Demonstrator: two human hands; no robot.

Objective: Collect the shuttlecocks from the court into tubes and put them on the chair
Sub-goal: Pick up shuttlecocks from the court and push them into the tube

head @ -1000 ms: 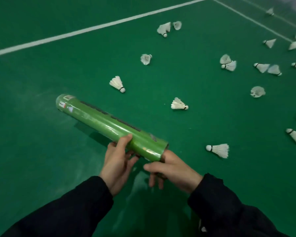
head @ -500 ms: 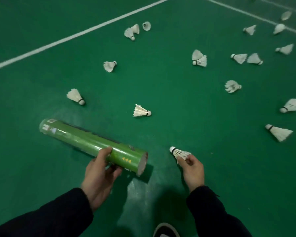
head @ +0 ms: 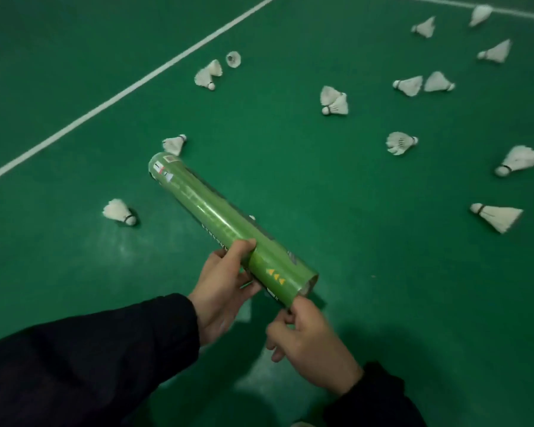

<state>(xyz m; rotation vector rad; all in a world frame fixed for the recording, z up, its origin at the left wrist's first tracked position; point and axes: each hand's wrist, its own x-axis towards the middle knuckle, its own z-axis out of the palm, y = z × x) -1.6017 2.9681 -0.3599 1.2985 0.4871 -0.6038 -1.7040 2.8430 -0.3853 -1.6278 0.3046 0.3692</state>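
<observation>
We grip the green tube (head: 228, 229) in our left hand (head: 225, 288), its open end at our curled right hand (head: 305, 337), whose hold we cannot tell; tilting it down could spill collected shuttlecocks back onto the court (head: 290, 167).

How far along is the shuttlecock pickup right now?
Early. The left hand grips the green tube, and the right hand sits at its open end; whether it holds a shuttlecock is hidden. Over a dozen shuttlecocks lie on the court. No chair is in view.
</observation>
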